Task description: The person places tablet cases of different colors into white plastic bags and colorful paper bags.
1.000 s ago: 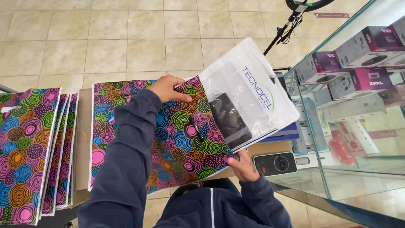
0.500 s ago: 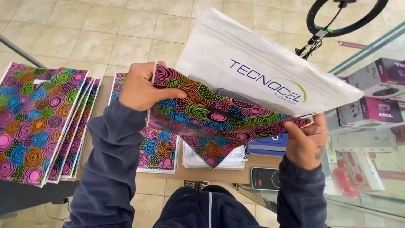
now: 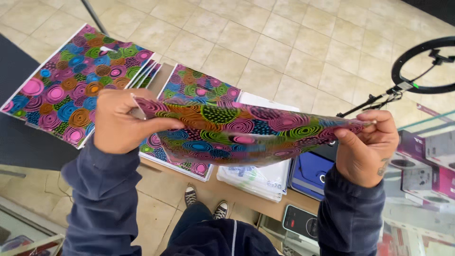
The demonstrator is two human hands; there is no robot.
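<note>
Patterned bag (image 3: 237, 135) now flipped flat and lifted off the counter (image 3: 246, 194), white pouch no longer on top. Left hand (image 3: 121, 121) and right hand (image 3: 365, 142) each pinch an end, stretched above the stacks.

The patterned bag (image 3: 237, 135) hides most of the white packets (image 3: 258, 178) beneath; the ring light (image 3: 426, 66) is cut off right.

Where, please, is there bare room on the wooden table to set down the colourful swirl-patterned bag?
Little: the wooden table shows only a bare front strip, between the white bag stack and the black phone. Elsewhere patterned bag piles and a blue pouch crowd it. Both the left hand and right hand hold the swirl-patterned bag.
</note>
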